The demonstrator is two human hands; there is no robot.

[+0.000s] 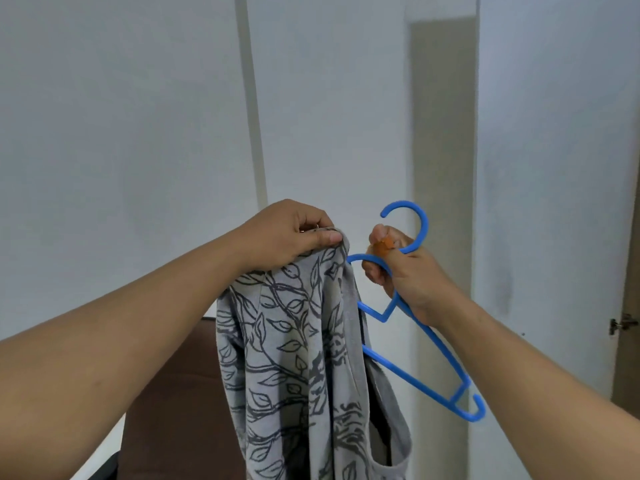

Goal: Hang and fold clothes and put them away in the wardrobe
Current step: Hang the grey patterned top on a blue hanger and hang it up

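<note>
Right now the biggest thing in front of me is the white wall, with a brown chair low behind the arms and a door with its latch at the far right edge. Against that hangs the grey top printed with dark leaves and vines, bunched and dangling from its upper edge, which my left hand pinches between thumb and curled fingers. Just beside it, my right hand is closed round the neck of a blue hanger, below the hook; the hanger is tilted, one arm reaching behind the cloth, the other pointing down to the right. I judge the step in hand to be getting the top onto the hanger. The next move calls for opening the neckline and feeding a hanger arm into it. No brand, label or writing is readable anywhere.
</note>
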